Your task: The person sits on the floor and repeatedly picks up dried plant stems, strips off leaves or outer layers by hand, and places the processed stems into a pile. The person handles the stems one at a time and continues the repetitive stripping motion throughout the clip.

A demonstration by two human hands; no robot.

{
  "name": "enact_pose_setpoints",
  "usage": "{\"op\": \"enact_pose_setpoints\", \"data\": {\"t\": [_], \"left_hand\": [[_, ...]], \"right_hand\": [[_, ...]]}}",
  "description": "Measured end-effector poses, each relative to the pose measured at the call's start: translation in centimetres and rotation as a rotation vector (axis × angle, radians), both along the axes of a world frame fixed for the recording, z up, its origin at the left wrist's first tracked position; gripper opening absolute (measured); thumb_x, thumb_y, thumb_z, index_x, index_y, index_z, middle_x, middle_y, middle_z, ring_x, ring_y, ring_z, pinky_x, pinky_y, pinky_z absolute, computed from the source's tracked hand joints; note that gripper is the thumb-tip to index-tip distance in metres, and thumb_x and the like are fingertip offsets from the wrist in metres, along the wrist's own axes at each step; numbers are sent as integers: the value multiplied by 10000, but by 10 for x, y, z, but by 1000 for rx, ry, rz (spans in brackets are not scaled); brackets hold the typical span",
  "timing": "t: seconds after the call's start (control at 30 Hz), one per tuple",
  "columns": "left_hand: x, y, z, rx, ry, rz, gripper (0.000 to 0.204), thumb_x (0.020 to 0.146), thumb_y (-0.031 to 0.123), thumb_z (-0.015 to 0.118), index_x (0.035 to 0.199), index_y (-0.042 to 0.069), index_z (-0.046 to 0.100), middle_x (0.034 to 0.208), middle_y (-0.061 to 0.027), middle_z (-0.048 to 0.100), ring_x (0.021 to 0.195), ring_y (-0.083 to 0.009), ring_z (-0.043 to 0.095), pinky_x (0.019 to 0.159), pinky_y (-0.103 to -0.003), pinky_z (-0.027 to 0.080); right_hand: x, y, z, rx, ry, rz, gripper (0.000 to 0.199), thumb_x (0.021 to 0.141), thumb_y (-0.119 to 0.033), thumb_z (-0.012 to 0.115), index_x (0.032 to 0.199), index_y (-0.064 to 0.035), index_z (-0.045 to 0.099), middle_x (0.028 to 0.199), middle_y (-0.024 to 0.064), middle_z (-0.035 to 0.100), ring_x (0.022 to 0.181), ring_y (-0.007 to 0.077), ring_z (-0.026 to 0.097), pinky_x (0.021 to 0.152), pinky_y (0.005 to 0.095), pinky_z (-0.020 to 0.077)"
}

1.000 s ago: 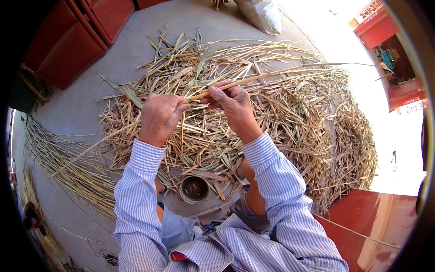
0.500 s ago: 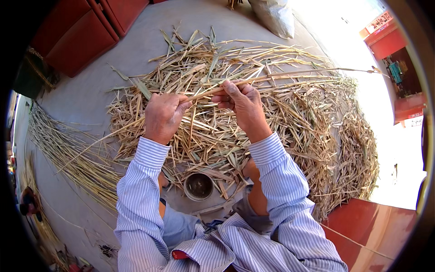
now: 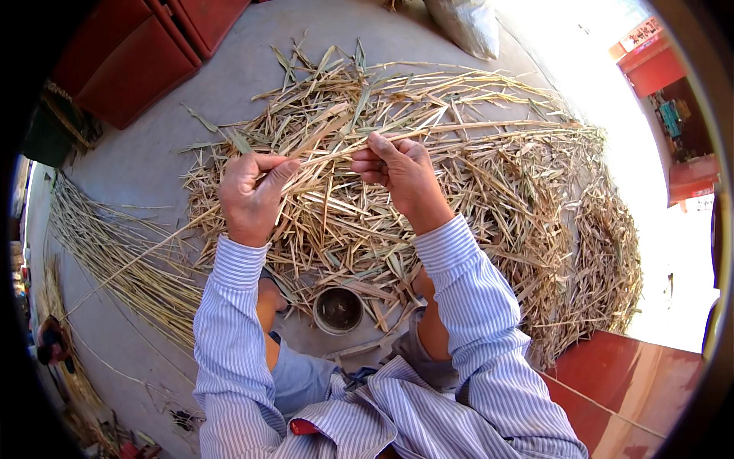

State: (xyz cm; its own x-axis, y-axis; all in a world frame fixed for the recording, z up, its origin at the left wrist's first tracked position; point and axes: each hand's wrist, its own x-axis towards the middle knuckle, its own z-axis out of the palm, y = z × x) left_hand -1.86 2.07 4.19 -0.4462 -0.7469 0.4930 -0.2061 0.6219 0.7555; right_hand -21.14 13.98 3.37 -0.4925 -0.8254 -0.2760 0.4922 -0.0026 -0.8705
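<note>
A long, thin, straw-coloured plant stalk (image 3: 330, 157) runs across in front of me, through both hands. My left hand (image 3: 254, 197) is closed, pinching it between thumb and fingers. To the right, my right hand (image 3: 404, 174) also pinches the stalk between thumb and curled fingers. The stalk's left end slants down over the floor toward the lower left, and its right part stretches out over the pile. Beneath both hands spreads a wide heap of dry leaf husks and stripped straw (image 3: 489, 206).
Left of me lies a bundle of long thin stalks (image 3: 130, 268). A round metal pot (image 3: 338, 310) stands between my feet. Red furniture (image 3: 130, 61) is at the back left, a whitish sack (image 3: 465, 27) at the back. A red surface (image 3: 596, 375) is at the lower right.
My left hand has moved left, away from my right hand, and the stalk has shifted left with it. My right hand has barely moved.
</note>
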Motion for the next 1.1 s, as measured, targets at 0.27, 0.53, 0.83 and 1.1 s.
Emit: {"op": "enact_pose_setpoints", "data": {"t": [0.27,0.53,0.83,1.1], "left_hand": [[57,-65,19,-392,-436,367,320,836,317,726,918,16,653,765,-79,660,725,-214,618,669,-361,458],[6,-23,-8,-484,-344,-235,256,811,268,722,907,33,690,790,-106,656,786,-296,614,723,-412,439],[53,-50,-15,-439,-754,137,254,773,221,746,701,62,561,595,-104,568,591,-310,558,681,-431,405],[29,-25,-16,-413,-564,-63,235,757,272,765,852,90,651,726,-55,649,708,-247,608,733,-389,377]], "right_hand": [[-25,5,-6,-17,180,-104,283,953,-238,612,978,44,593,849,133,686,729,182,698,647,266,583],[-28,6,-4,-158,214,-108,253,953,-232,617,1003,15,611,897,136,690,790,205,700,670,284,576],[-73,28,1,-93,212,-351,217,933,-211,648,982,-5,606,870,111,689,751,168,687,642,233,562],[-18,6,-10,-166,74,-118,202,951,-179,609,1024,8,596,929,135,683,799,181,696,700,268,597]]}}
